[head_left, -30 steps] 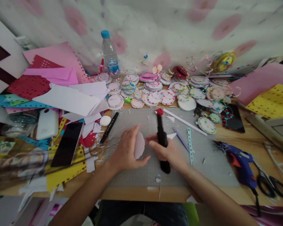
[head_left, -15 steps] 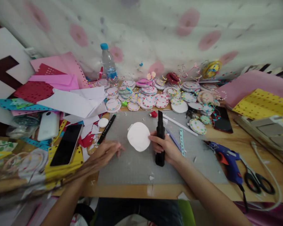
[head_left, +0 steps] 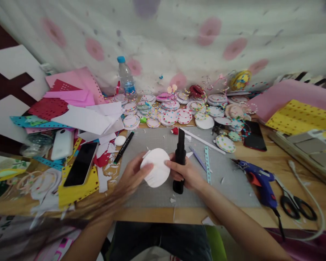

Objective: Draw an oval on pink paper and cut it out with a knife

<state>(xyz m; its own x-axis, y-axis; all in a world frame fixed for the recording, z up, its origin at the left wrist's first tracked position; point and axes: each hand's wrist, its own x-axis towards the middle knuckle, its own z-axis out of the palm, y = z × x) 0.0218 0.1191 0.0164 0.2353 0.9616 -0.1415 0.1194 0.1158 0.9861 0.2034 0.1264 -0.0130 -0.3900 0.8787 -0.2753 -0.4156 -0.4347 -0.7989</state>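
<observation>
A white paper disc with a slightly uneven edge is held up over the grey cutting mat. My left hand is closed on its left side, thumb on the face and fingers behind. My right hand pinches the disc's right edge with the thumb. In the same hand stands a long black tool that looks like a stapler, gripped upright. A small tab shows at the disc's upper left edge.
Decorated round pieces line the back. A marker, a phone and paper sheets lie left. To the right are a blue glue gun, scissors and a white cable. A water bottle stands behind.
My left hand has moved right and taken hold of the disc's left side. The disc has come slightly lower and nearer, still pinched by my right hand. The camera view has shifted slightly.
</observation>
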